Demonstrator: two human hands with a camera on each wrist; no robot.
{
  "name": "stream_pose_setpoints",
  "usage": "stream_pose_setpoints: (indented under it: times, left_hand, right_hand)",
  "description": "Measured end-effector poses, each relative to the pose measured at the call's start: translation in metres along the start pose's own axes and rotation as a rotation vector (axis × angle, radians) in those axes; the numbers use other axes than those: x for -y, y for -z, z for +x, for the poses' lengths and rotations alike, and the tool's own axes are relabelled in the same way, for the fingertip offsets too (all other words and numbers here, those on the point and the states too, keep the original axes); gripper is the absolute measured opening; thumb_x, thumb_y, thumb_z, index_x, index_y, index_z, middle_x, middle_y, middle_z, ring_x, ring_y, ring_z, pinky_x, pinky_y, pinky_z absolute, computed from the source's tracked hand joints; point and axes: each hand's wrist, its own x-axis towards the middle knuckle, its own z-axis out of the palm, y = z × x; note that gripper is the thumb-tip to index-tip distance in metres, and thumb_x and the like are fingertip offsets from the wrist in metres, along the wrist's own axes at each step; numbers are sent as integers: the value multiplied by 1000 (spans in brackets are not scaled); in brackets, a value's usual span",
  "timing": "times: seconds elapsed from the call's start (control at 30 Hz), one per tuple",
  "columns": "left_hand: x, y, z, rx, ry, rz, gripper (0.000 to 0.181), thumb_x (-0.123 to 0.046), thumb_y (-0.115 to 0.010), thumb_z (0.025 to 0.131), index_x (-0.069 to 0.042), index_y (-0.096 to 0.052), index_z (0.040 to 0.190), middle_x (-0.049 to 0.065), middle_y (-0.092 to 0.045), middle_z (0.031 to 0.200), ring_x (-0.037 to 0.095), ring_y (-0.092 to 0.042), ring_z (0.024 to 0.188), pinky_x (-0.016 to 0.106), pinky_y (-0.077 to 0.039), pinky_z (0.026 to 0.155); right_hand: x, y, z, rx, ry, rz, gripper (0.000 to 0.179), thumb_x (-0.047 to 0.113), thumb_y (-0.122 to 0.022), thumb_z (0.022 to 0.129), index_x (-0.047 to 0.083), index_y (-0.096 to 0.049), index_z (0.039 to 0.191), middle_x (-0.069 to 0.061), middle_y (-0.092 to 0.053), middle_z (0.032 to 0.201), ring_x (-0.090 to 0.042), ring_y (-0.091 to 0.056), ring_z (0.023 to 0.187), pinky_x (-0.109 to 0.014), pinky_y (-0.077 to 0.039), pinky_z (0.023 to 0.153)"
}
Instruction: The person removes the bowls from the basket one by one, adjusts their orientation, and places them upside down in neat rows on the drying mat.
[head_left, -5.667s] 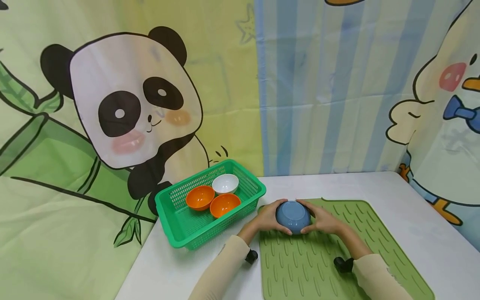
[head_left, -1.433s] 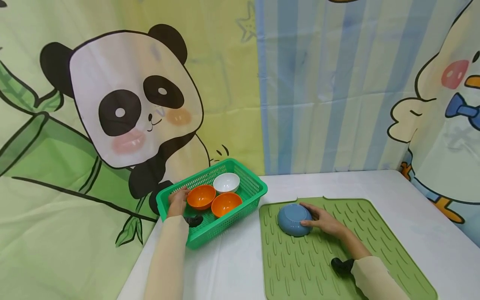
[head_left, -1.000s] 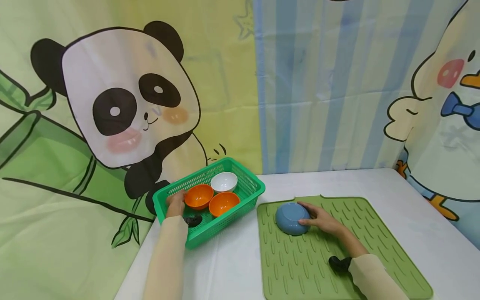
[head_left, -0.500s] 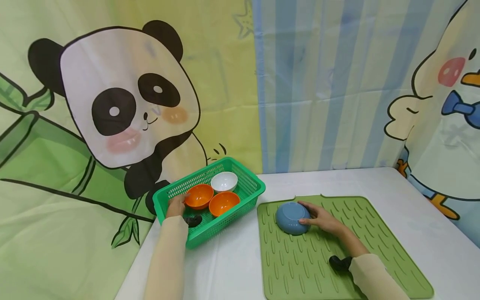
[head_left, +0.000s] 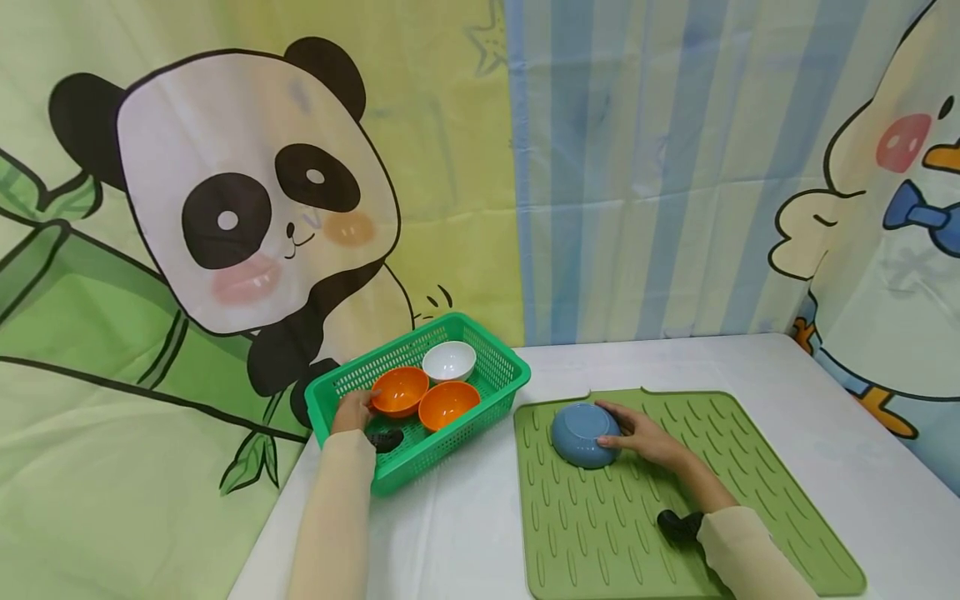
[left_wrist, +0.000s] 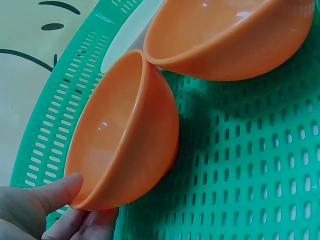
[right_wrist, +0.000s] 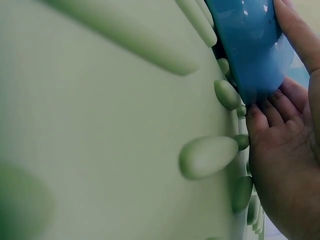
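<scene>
In the head view my left hand (head_left: 352,410) reaches into the green basket (head_left: 330,454) and pinches the rim of the left orange bowl (head_left: 401,393). The left wrist view shows the thumb (left_wrist: 70,189) inside that bowl (left_wrist: 145,155) and the fingers beneath its outer side. On the green mat (head_left: 585,533) a blue bowl (head_left: 583,435) sits upside down. My right hand (head_left: 643,437) holds its right side, thumb and fingers spread around it. The right wrist view has the blue bowl (right_wrist: 260,45) rim-down against the mat's raised ridges.
A second orange bowl (head_left: 448,406) and a white bowl (head_left: 449,362) stand upright in the basket, close against the pinched one. The basket and mat lie side by side on a white table (head_left: 442,533). A printed curtain (head_left: 622,183) hangs behind.
Both hands were on the blue bowl at first. My left hand has since moved left into the basket and brought its thumb over the orange bowl's rim. The right hand stays at the blue bowl.
</scene>
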Motion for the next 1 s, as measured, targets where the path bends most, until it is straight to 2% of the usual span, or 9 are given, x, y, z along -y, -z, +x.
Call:
stream_pose_setpoints:
  times: [0.1,0.2,0.33,0.53,0.63,0.77,0.87,0.9,1.0]
  left_hand:
    - [1,0,9,-6,1,-27,50,-5,-59,89,6,-42,134,12,-47,123,11,-54,62,18,-51,69]
    - [3,-2,12,-13,-1,-92,50,-1,-58,89,5,-40,135,14,-42,134,16,-57,85,22,-50,79]
    - [3,-5,7,-21,-8,-155,53,3,-55,89,6,-35,137,15,-36,141,23,-49,114,27,-46,87]
    - [1,-7,2,-46,-18,-174,54,3,-56,88,5,-35,137,15,-37,140,22,-49,114,24,-49,82]
    - [3,-5,5,-10,-40,-199,49,3,-59,86,5,-42,133,18,-43,134,25,-53,111,27,-52,79]
    - [13,3,84,33,-61,-215,50,7,-63,82,8,-45,129,20,-47,129,28,-55,107,33,-52,80]
    - [12,4,116,12,-92,-154,50,8,-65,80,11,-45,126,21,-49,124,27,-56,99,33,-52,79]
    - [8,4,103,19,-100,-139,51,8,-64,81,11,-43,128,20,-48,125,25,-55,96,32,-52,80]
    - [-10,-5,27,-5,-145,-43,47,6,-62,83,13,-44,126,21,-52,118,21,-59,82,29,-53,74]
  right_hand:
    - [1,0,0,-1,1,0,72,14,-65,87,0,-23,145,-28,-21,146,-47,-21,130,-54,-38,95]
    - [1,0,0,-1,1,-2,72,14,-65,87,0,-23,145,-28,-21,145,-48,-21,130,-54,-39,94]
    - [1,-1,-1,0,4,-3,72,14,-65,87,0,-23,145,-29,-21,145,-48,-21,130,-55,-38,95]
    - [2,0,-1,-3,4,-6,73,16,-65,87,0,-23,145,-29,-21,145,-48,-21,130,-55,-38,95]
    - [2,0,-2,-5,2,-7,73,15,-65,87,0,-23,145,-29,-20,145,-48,-21,130,-55,-37,95]
    - [3,-1,-2,-5,4,-5,73,15,-65,87,0,-23,145,-29,-20,145,-48,-21,130,-56,-37,95]
    - [4,-1,-2,-2,4,-9,74,16,-65,87,0,-22,145,-29,-20,145,-48,-22,130,-56,-37,95]
    - [4,-1,-2,-3,2,-12,74,17,-65,87,0,-22,145,-29,-21,145,-47,-22,130,-55,-37,95]
    - [3,-1,-2,-7,-4,-20,74,18,-65,87,0,-23,145,-28,-21,145,-47,-23,130,-55,-37,95]
